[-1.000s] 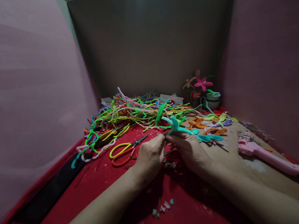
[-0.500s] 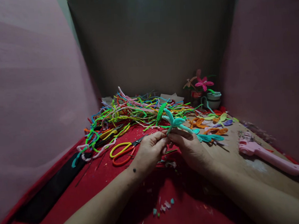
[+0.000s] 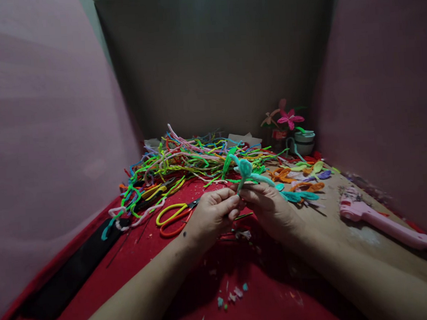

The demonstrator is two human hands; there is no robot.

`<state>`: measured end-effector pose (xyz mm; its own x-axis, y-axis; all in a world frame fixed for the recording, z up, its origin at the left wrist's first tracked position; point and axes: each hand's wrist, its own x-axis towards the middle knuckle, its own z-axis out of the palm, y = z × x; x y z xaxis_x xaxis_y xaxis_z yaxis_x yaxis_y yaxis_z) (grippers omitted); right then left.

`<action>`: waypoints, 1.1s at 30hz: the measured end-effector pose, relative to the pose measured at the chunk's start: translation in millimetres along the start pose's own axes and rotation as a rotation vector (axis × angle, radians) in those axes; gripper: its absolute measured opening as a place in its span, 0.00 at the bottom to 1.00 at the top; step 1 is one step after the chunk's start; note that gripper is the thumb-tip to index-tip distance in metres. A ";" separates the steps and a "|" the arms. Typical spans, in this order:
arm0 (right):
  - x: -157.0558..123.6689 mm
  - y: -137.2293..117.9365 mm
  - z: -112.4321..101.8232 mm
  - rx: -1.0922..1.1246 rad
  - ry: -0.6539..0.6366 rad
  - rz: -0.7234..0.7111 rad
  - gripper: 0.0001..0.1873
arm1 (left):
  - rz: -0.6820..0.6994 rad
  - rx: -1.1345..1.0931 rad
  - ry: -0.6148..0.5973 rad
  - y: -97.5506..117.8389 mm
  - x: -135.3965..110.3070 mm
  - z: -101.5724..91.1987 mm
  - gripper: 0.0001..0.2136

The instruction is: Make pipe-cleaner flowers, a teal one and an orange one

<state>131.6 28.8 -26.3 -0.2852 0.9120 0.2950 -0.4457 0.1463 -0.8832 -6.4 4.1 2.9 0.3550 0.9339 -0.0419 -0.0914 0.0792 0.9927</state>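
Note:
Between my two hands a turquoise pipe-cleaner flower [image 3: 245, 168] stands up, its petals spreading above my fingertips. My left hand [image 3: 218, 210] is closed in a pinch at the base of the flower. Beside it my right hand [image 3: 269, 207] has its fingers bent in against the same base, thumb meeting the left fingers; the exact grip point is hidden. Just beyond my right hand lie more turquoise petals [image 3: 300, 196] on the brown board. Scissors with yellow and red handles [image 3: 172, 220] lie left of my left hand.
A tangled heap of coloured pipe cleaners [image 3: 191, 156] fills the back. At right a pink glue gun [image 3: 380, 222] lies on the brown board [image 3: 353, 262]. A pot [image 3: 304, 144] and pink flower [image 3: 290, 119] stand behind. A black strip [image 3: 72, 275] lies at left; scraps [image 3: 236, 294] dot the red cloth.
The turquoise flower has turned and tilted between my fingers, so its petals now show from another side. Both hands stay pinched together in nearly the same place.

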 end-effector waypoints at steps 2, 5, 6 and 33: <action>0.1 0.7 -0.3 0.024 0.002 0.018 0.07 | 0.022 0.057 -0.003 0.1 -0.1 -0.1 0.11; -0.2 2.6 -1.5 0.043 0.027 0.026 0.04 | 0.102 0.247 0.068 -1.2 -0.4 1.7 0.11; -0.4 3.2 -2.0 0.045 0.041 0.021 0.04 | 0.148 0.334 0.107 -2.2 -0.6 2.5 0.11; -2.2 3.8 1.3 0.225 0.017 0.110 0.04 | 0.040 0.093 0.009 -1.0 -0.7 0.5 0.09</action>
<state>129.4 26.9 -29.9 -0.3287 0.9244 0.1935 -0.5907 -0.0413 -0.8058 -6.1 3.2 2.0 0.3445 0.9388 -0.0029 -0.0181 0.0097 0.9998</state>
